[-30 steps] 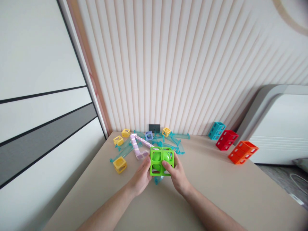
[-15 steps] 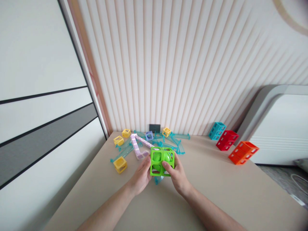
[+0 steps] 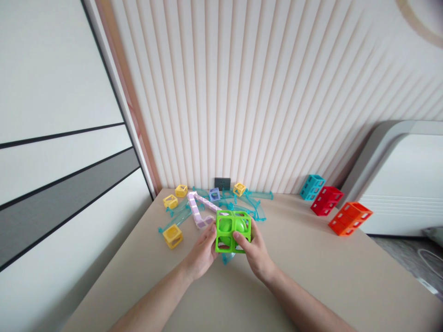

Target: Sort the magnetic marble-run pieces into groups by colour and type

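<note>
Two sides covered: our left hand (image 3: 202, 252) is gripping left edge of green openwork block (image 3: 232, 224), our right hand (image 3: 256, 251) is gripping right edge, thumb (image 3: 242, 241) lying across front. We are holding it over table (image 3: 294, 265), near teal translucent pieces (image 3: 261, 195). We are judging it light, stiff, perhaps slightly slick, hardly fragile; outer frame is probably offering surer hold than rounded green part (image 3: 240, 225) inside.

Green openwork block (image 3: 231, 232), four windows showing, rounded green insides (image 3: 225, 225), held between left hand (image 3: 203, 254) and right hand (image 3: 258, 253)
</note>
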Demonstrator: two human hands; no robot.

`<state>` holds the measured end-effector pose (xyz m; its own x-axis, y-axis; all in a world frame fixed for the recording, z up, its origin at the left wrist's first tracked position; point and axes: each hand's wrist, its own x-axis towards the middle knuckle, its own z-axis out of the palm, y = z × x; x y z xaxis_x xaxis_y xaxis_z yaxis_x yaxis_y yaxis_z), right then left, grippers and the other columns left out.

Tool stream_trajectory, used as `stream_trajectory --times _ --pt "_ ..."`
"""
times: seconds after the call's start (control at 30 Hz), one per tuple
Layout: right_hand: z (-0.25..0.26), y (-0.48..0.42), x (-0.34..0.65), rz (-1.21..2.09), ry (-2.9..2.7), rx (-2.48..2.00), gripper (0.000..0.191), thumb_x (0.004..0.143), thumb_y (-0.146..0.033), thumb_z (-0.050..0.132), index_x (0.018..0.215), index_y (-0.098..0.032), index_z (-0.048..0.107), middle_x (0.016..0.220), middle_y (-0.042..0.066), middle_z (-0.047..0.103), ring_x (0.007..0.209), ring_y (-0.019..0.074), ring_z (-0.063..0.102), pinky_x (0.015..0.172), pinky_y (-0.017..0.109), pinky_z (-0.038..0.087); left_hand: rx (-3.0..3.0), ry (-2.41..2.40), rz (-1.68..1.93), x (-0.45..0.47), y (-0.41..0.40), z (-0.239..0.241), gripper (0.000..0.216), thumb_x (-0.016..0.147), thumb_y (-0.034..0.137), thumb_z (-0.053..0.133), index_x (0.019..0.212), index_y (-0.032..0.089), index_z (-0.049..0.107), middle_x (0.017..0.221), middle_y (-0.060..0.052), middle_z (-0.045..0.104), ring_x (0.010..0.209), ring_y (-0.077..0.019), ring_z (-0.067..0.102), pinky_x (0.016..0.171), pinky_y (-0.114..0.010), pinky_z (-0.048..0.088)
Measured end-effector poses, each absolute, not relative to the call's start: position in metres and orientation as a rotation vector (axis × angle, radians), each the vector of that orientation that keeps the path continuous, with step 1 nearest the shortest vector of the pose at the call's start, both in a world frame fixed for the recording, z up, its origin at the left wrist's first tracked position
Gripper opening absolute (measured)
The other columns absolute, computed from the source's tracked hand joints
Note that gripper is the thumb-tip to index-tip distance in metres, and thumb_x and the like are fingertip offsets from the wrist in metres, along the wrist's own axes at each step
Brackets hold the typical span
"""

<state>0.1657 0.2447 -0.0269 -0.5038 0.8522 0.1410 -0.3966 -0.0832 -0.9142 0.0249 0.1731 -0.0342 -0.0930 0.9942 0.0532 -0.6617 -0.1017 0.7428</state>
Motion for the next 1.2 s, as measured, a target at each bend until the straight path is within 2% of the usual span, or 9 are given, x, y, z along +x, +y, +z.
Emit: stream_trajectory --times 0.17,0.27,0.4,0.57,0.73,0.9,1.2 --pt "-0.029 0.244 0.164 1.78 -1.238 -0.558 0.062 0.075 -0.042 0.083 0.125 -0.026 0.051 0.11 0.005 0.07 0.085 0.0231 0.071 0.068 0.035 0.063 0.642 0.67 1.587 0.026 0.174 -0.034 0.042 0.089 0.049 0.068 0.124 0.025 0.065 0.123 -0.007 0.072 0.117 -0.0259 0.065 0.096 -0.038 0.054" --pt "-0.029 0.243 0.163 1.763 -1.235 -0.595 0.059 0.075 -0.042 0.083 0.123 -0.026 0.054 0.106 0.003 0.071 0.085 0.023 0.071 0.068 0.034 0.062 0.626 0.674 1.591 0.025 0.174 -0.034 0.04 0.09 0.047 0.069 0.123 0.024 0.065 0.122 -0.007 0.072 0.116 -0.0258 0.066 0.096 -0.038 0.054" --pt "-0.03 0.245 0.162 1.708 -1.258 -0.629 0.05 0.078 -0.044 0.081 0.119 -0.025 0.06 0.108 0.003 0.073 0.094 0.0236 0.07 0.078 0.034 0.061 0.606 0.661 1.585 0.025 0.174 -0.034 0.039 0.091 0.044 0.068 0.124 0.023 0.065 0.12 -0.008 0.073 0.113 -0.0264 0.067 0.095 -0.039 0.055" --pt "-0.042 0.251 0.163 1.704 -1.252 -0.629 0.046 0.085 -0.049 0.073 0.122 -0.024 0.063 0.116 0.005 0.072 0.106 0.0252 0.067 0.092 0.036 0.055 0.496 0.645 1.581 0.028 0.175 -0.029 0.04 0.084 0.048 0.075 0.115 0.023 0.07 0.112 -0.006 0.076 0.107 -0.0269 0.07 0.092 -0.039 0.056" --pt "-0.052 0.254 0.162 1.746 -1.23 -0.663 0.052 0.085 -0.058 0.069 0.122 -0.023 0.066 0.116 0.006 0.073 0.11 0.0269 0.066 0.095 0.038 0.053 0.449 0.692 1.595 0.028 0.174 -0.026 0.043 0.078 0.049 0.081 0.11 0.021 0.073 0.102 -0.005 0.078 0.101 -0.026 0.071 0.086 -0.035 0.058" --pt "-0.05 0.252 0.163 1.69 -1.305 -0.64 0.051 0.085 -0.06 0.068 0.121 -0.023 0.067 0.117 0.005 0.073 0.111 0.0263 0.065 0.097 0.037 0.052 0.513 0.744 1.611 0.025 0.173 -0.03 0.043 0.08 0.048 0.079 0.112 0.021 0.072 0.104 -0.006 0.076 0.093 -0.0232 0.071 0.076 -0.03 0.057" --pt "-0.038 0.252 0.162 1.559 -1.415 -0.642 0.053 0.086 -0.062 0.065 0.119 -0.022 0.069 0.118 0.007 0.072 0.111 0.027 0.065 0.097 0.038 0.052 0.618 0.722 1.649 0.024 0.178 -0.035 0.04 0.082 0.045 0.078 0.112 0.019 0.072 0.099 -0.008 0.075 0.086 -0.0201 0.069 0.074 -0.028 0.054"
